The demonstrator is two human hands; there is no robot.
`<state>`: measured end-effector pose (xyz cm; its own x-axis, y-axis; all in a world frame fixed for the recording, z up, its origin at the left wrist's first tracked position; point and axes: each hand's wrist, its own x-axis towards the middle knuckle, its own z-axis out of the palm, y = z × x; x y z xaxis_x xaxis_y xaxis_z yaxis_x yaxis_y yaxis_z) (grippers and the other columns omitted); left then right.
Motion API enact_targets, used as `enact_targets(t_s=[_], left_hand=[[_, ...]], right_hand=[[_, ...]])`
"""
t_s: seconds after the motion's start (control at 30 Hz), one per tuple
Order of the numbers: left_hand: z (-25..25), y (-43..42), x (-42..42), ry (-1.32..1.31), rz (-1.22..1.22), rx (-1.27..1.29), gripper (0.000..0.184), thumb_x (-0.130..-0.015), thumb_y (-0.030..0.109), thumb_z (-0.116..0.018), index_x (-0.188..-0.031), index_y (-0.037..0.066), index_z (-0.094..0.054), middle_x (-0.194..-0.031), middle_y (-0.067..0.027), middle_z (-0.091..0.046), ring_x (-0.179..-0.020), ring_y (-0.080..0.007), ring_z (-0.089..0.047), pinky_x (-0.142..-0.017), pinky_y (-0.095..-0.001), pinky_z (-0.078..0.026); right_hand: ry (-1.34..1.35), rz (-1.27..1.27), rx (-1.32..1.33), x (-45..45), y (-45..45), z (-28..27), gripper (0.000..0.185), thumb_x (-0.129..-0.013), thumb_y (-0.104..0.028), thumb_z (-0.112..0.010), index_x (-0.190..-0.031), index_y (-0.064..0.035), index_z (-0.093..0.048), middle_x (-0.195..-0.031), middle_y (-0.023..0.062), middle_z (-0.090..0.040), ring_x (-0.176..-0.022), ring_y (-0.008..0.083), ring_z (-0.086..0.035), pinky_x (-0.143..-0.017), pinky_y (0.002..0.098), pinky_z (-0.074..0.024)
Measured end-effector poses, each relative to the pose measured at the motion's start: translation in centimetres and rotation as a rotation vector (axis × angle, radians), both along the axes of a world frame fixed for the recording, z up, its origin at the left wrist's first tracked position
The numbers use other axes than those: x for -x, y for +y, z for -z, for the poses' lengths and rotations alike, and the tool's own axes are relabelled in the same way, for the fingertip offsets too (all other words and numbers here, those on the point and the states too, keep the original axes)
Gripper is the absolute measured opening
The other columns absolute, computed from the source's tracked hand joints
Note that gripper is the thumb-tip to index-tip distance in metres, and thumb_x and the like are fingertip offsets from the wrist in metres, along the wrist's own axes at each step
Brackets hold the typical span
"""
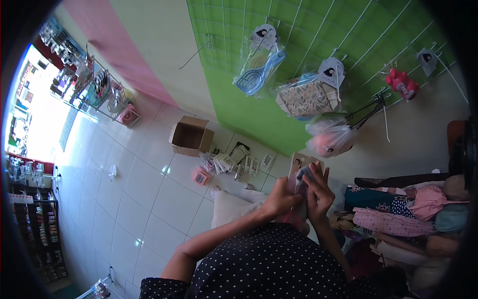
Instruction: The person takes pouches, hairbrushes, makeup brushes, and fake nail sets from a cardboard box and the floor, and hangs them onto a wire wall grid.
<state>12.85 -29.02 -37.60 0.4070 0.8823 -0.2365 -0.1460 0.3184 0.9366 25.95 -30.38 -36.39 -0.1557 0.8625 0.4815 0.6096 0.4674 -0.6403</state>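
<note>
In front of my chest, both hands are close together at a pink package (291, 218) with a beige header card (299, 158), which has a small drawn figure on it. My left hand (285, 198) is closed, its fingers gripping the package's edge. My right hand (318, 192) has its fingers curled partly around a small grey object (304, 173) that lies against the card. What kind of object this is, I cannot make out. The hands hide much of the package.
A wire grid (318, 30) on the green wall carries a bagged blue brush (259, 74), a patterned pouch (304, 98) and a red item (401, 83). On the tiled floor are an open cardboard box (191, 136) and several card packs (224, 162). Folded clothes (393, 219) lie at right.
</note>
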Motion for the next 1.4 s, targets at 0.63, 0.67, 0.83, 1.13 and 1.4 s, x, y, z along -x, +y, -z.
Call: enact_targets(t_s=[0.63, 0.67, 0.83, 1.13, 1.4], left_hand=[[-1.3, 2.8, 4.5, 0.098, -0.226, -0.218, 0.016, -0.064, 0.006, -0.056, -0.077, -0.003, -0.056, -0.066, -0.0051, -0.057, -0.059, -0.0081, -0.051, -0.052, -0.0255, -0.043], [-2.1, 3.1, 5.1, 0.076, -0.269, -0.269, 0.016, -0.064, 0.006, -0.055, -0.077, -0.003, -0.056, -0.065, -0.0051, -0.057, -0.059, -0.0078, -0.05, -0.052, -0.0254, -0.043], [-3.9, 4.3, 6.8, 0.203, -0.112, -0.359, 0.022, -0.067, 0.001, -0.06, -0.088, -0.003, -0.055, -0.082, -0.0073, -0.057, -0.071, -0.011, -0.054, -0.061, -0.0241, -0.046], [-17.0, 10.3, 9.8, -0.09, -0.09, -0.467, 0.017, -0.068, -0.002, -0.059, -0.085, -0.005, -0.056, -0.075, -0.0081, -0.059, -0.064, -0.0105, -0.056, -0.057, -0.0233, -0.047], [-26.2, 13.3, 7.2, -0.235, 0.041, -0.733, 0.02, -0.066, -0.002, -0.061, -0.085, -0.005, -0.055, -0.077, -0.0092, -0.059, -0.066, -0.0121, -0.057, -0.06, -0.0243, -0.048]], right_hand=[[0.136, -0.285, -0.082, 3.6, 2.3, -1.7, 0.026, -0.077, -0.003, -0.046, -0.101, -0.0069, -0.058, -0.113, 0.0121, -0.049, -0.111, 0.0286, -0.041, -0.097, 0.0394, -0.024], [0.139, -0.271, -0.101, 3.8, 2.5, -1.7, 0.026, -0.077, -0.003, -0.046, -0.101, -0.0069, -0.058, -0.113, 0.0121, -0.049, -0.111, 0.0286, -0.041, -0.097, 0.0394, -0.024], [0.123, -0.215, -0.258, 5.2, 4.9, -3.8, 0.023, -0.079, -0.007, -0.045, -0.098, -0.0068, -0.059, -0.112, 0.0129, -0.049, -0.112, 0.0284, -0.04, -0.097, 0.0422, -0.0239], [0.724, -0.025, -0.393, 6.3, 8.5, -16.4, 0.01, -0.071, -0.007, -0.045, -0.063, -0.0017, -0.044, -0.065, 0.0082, -0.05, -0.056, 0.0116, -0.045, -0.054, 0.0235, -0.0367], [0.361, 0.144, -0.485, 6.6, 9.0, -23.1, 0.045, -0.073, -0.002, -0.055, -0.117, -0.0068, -0.045, -0.094, 0.0073, -0.059, -0.05, -0.0007, -0.037, -0.045, 0.0145, -0.0329]])
